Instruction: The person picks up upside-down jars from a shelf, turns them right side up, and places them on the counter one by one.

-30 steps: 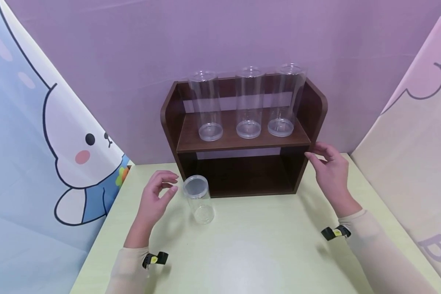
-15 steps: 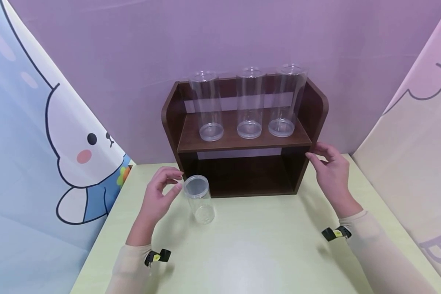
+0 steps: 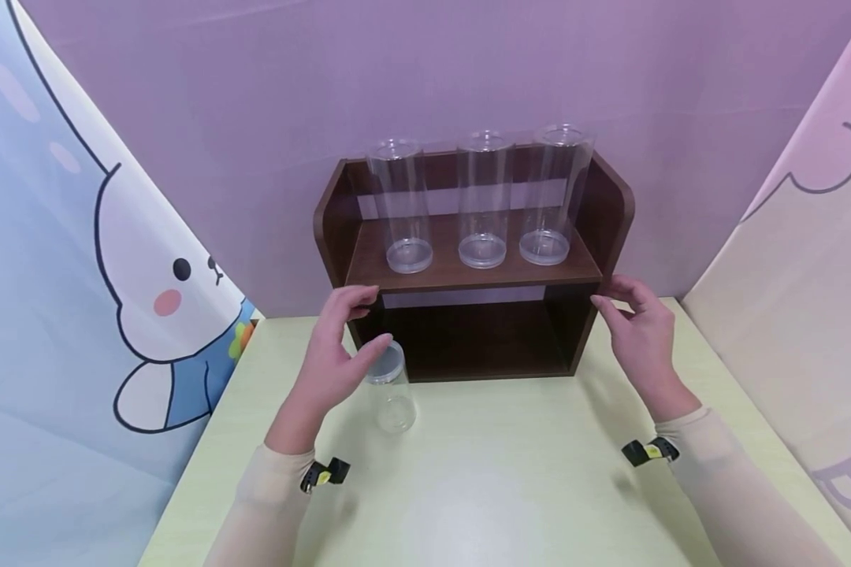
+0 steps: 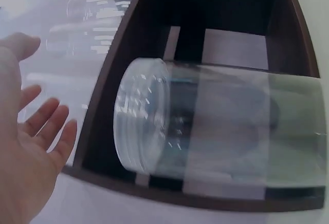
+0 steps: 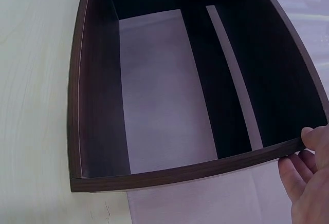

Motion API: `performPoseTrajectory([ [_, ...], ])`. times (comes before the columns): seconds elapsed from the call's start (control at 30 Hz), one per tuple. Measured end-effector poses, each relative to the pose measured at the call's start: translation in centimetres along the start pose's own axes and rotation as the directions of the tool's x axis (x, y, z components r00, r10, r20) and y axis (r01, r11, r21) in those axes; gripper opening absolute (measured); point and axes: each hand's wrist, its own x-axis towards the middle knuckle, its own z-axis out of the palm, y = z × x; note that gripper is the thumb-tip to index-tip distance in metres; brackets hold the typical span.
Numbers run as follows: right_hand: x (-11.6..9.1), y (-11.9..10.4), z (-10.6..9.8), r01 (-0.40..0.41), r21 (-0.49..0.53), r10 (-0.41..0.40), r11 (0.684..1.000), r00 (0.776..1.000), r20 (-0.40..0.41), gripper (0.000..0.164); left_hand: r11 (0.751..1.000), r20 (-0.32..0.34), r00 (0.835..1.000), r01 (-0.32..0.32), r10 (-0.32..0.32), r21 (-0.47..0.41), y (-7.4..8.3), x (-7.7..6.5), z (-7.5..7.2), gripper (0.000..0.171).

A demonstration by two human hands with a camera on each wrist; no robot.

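A dark brown two-tier wooden shelf stands on the table. My right hand pinches the edge of its right side panel; in the right wrist view the thumb lies on the front edge and the fingers are behind it. On the table at the shelf's front left corner stands a clear plastic jar with a translucent lid. My left hand hangs in the air over it, fingers spread and holding nothing. The thumb overlaps the lid in the head view, but a gap shows in the left wrist view.
Three tall clear cylinders, a left one, a middle one and a right one, stand upright on the upper tier. The lower tier is open-fronted. A purple cloth hangs behind the pale green table.
My left hand has moved up and to the right, from beside the jar to over it and close to the shelf's left side. The right hand stays on the shelf's right panel.
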Motion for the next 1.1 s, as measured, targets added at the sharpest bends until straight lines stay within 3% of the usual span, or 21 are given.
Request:
performPoseTrajectory([
  [0.13,0.0,0.0,0.0,-0.002,0.004,0.002,1.000,1.000,0.004,0.029,0.998,-0.042,0.999,-0.021,0.024,0.063,0.7,2.1,0.8,0.071],
  [0.33,0.1,-0.1,0.0,0.000,-0.005,0.000,1.000,1.000,0.006,0.028,0.985,-0.115,0.992,0.066,-0.048,0.160,1.2,5.1,1.9,0.078],
  [0.57,0.1,-0.2,0.1,0.008,-0.009,-0.008,1.000,1.000,0.011,0.028,0.972,-0.189,0.968,0.190,-0.163,0.135,1.1,8.4,2.8,0.091],
  [0.67,0.1,-0.2,0.1,0.008,-0.004,-0.008,1.000,1.000,0.011,0.028,0.971,-0.209,0.961,0.209,-0.182,0.115,1.0,9.5,3.0,0.096],
  [0.87,0.0,-0.2,0.1,0.012,-0.012,-0.012,1.000,1.000,0.008,0.028,0.966,-0.242,0.945,0.246,-0.221,0.080,1.0,10.9,3.5,0.098],
  [1.1,0.0,-0.2,-0.1,0.010,-0.020,-0.009,1.000,1.000,0.005,0.028,0.933,-0.259,0.903,0.360,-0.343,0.019,1.4,11.9,4.1,0.099],
])
